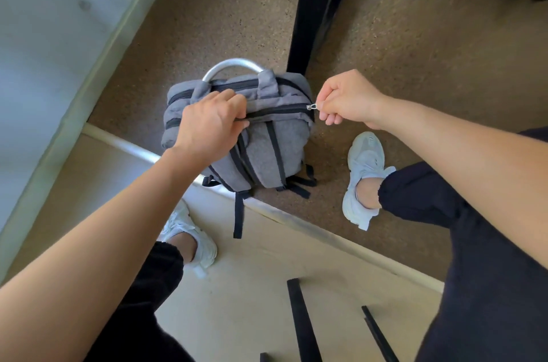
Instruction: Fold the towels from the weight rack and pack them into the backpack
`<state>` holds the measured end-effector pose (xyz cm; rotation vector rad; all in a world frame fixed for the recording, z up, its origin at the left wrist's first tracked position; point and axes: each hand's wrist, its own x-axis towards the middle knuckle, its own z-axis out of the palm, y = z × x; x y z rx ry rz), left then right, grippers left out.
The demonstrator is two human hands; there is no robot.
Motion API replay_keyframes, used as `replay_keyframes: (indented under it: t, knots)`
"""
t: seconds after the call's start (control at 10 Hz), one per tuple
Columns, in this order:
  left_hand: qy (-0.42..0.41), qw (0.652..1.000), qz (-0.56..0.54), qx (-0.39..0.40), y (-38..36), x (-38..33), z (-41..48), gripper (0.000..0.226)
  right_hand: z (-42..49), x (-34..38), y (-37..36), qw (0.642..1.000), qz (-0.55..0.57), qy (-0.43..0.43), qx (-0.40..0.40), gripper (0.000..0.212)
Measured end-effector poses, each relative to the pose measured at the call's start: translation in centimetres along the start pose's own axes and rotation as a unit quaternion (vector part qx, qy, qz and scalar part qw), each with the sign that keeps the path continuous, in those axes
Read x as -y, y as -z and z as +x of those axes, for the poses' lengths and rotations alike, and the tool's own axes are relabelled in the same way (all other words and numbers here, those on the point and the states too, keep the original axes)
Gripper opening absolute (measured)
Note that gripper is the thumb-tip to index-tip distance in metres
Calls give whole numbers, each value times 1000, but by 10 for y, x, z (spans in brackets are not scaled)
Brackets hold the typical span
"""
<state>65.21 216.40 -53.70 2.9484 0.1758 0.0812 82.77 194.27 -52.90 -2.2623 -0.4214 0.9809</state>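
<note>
Your left hand (212, 121) grips the top edge of the grey backpack (264, 136) (it stands on the brown floor (415, 50)); your right hand (347, 99) pinches the zipper pull (312, 106) at its right corner

L hand (207, 124) steadies backpack (267, 136); R hand (347, 99) pinches zip pull (312, 106).

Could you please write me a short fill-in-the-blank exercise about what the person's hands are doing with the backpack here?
1. The right hand pinches the metal ____ pull at the corner of the backpack.
2. The left hand grips the backpack's ____ edge, holding it steady.
3. The backpack is ____ in colour, with black straps.
4. The backpack stands on the brown ____ between two pale shoes.

Missing words: zipper; top; grey; floor
</note>
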Motion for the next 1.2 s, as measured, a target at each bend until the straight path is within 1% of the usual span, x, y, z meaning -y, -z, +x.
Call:
replay_keyframes:
  t: [0.1, 0.2, 0.3, 0.4, 0.5, 0.6, 0.7, 0.8, 0.9, 1.0, 1.1, 1.2]
  knots:
    - [3, 1000, 0, 5, -2, -1, -2, 20, 8, -25, -3, 998, 21, -65, -3, 14]
    - [9, 1000, -1, 3, -1, 0, -2, 21, 21, -43, -16, 988, 76, -131, 0, 15]
    - [10, 1000, 0, 6, -1, 1, -3, 20, 34, -61, -40, 973, 124, -195, 9, 11]
    - [12, 1000, -3, 8, -1, -1, -5, 20, 35, -73, -67, 954, 173, -246, 0, 24]
    - [7, 1000, -5, 5, -2, -4, -6, 20, 38, -79, -92, 918, 275, -285, -28, 32]
    - [8, 1000, -6, 3, -2, -5, -6, 19, 43, -80, -106, 907, 304, -286, -59, 33]
    - [12, 1000, -16, 1, -3, -4, -2, 19, 39, -78, -108, 915, 291, -271, -64, 36]
    - [20, 999, -28, 2, -1, -2, 2, 22, 30, -81, -102, 935, 237, -260, -35, 49]
    - [28, 999, -39, 10, 3, -2, 6, 25, 21, -82, -90, 959, 154, -234, -29, 54]
    - [32, 998, -56, 12, 12, -6, 5, 29, 6, -70, -69, 972, 97, -215, -15, 30]
    - [54, 995, -81, 6, 24, -9, -2, 26, -10, -57, -52, 978, 66, -197, 22, 23]
    - [101, 985, -140, 13, 31, -13, -18, 19, -26, -41, -37, 986, 11, -160, 46, 23]
